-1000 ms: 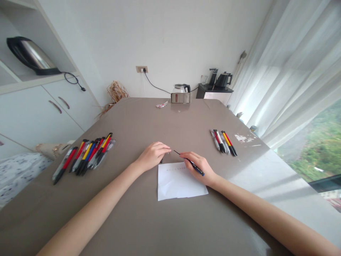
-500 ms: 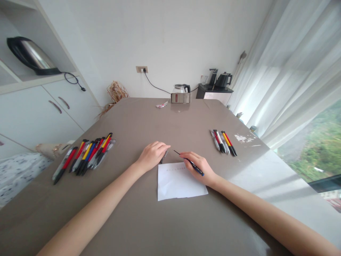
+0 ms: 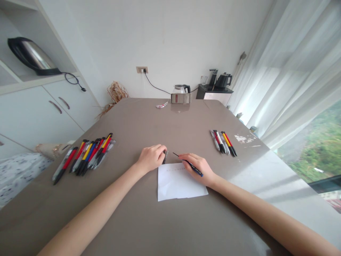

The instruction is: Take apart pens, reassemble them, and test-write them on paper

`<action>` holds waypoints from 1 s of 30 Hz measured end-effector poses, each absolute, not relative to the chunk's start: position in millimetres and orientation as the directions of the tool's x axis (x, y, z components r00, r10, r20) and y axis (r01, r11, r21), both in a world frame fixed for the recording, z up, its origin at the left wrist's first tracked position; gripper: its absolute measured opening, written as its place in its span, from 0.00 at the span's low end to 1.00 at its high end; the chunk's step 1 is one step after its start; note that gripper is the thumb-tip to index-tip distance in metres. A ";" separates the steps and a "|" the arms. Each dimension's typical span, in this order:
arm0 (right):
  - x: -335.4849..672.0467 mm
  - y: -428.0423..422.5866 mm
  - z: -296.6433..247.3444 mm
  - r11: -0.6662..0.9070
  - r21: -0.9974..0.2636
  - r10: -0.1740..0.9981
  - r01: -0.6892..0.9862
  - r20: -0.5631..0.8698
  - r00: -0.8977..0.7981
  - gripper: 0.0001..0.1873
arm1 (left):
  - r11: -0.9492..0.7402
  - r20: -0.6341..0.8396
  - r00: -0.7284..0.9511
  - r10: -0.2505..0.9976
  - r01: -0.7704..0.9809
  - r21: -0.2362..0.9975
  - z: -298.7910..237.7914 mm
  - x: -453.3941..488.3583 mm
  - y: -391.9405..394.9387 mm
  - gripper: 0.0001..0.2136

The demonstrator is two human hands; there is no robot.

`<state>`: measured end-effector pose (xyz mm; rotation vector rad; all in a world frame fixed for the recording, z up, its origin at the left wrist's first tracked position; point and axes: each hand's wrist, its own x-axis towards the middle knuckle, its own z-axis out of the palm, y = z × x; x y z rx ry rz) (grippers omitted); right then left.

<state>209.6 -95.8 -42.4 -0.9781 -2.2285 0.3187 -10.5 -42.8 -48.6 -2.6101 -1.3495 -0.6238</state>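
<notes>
A dark pen (image 3: pixel 194 167) with a blue end rests in my right hand (image 3: pixel 199 165), which is closed round it over the upper right of a white sheet of paper (image 3: pixel 178 186). From the pen's front a thin black refill or tip points left, clear of the paper. Just beyond the paper's upper left corner, my left hand (image 3: pixel 151 157) has its fingers curled onto a small dark and silvery piece (image 3: pixel 165 156), perhaps a pen part; the fingers partly hide it. Faint small marks run along the top of the sheet.
Several pens in red, yellow, blue and grey (image 3: pixel 86 154) lie to the left on the brown table (image 3: pixel 128 220). Another group of pens (image 3: pixel 223 143) lies to the right. A glass kettle (image 3: pixel 180 89) stands behind a shiny box (image 3: pixel 181 98) at the far edge, near a crumpled wrapper (image 3: pixel 161 105).
The fingers of my left hand, stretched out before, have drawn in and curled onto the small dark piece. My right hand and the pen have shifted very slightly.
</notes>
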 end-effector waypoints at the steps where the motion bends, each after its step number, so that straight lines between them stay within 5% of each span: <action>1: 209.6 -95.8 -42.5 0.688 -0.459 0.724 0.562 0.485 -0.491 0.13 | -0.600 0.418 0.522 0.744 0.797 0.073 -48.0 -10.0 -43.1 0.10; 13: 209.6 -95.8 -43.3 0.689 -0.455 0.724 0.564 0.481 -0.495 0.14 | -0.640 0.455 0.542 0.707 0.763 0.087 -47.0 -9.2 -44.0 0.13; 22: 208.2 -96.3 -42.2 0.746 -0.448 0.666 0.493 0.500 -0.553 0.15 | -0.792 0.531 0.728 0.435 0.590 -0.160 -43.7 -2.2 -45.9 0.14; 30: 206.7 -98.1 -39.0 0.770 -0.419 0.638 0.480 0.497 -0.588 0.15 | -0.760 0.564 0.713 0.417 0.614 -0.215 -41.4 4.3 -51.1 0.09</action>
